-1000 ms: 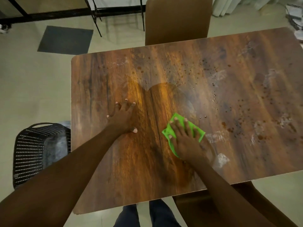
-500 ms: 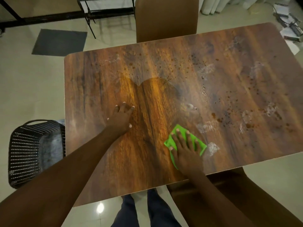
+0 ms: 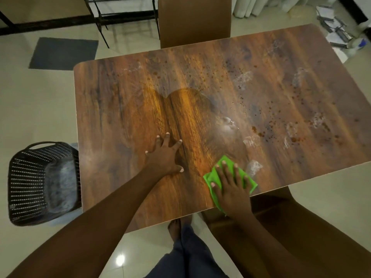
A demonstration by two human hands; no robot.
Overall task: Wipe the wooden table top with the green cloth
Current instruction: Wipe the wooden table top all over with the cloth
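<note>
The wooden table top fills the middle of the view, with dark spots and whitish smears across its right half and a shinier patch in the middle. The green cloth lies at the near edge of the table, partly over the rim. My right hand presses flat on the green cloth with straight, spread fingers and covers most of it. My left hand rests flat on the bare wood to the left of the cloth, fingers spread.
A brown chair stands at the table's far side and another brown chair sits under the near right edge. A black perforated basket stands on the floor at the left. Papers lie on the floor at the far right.
My right hand has drawn the green cloth toward me, from the table's middle to its near edge. My left hand has stayed flat on the wood.
</note>
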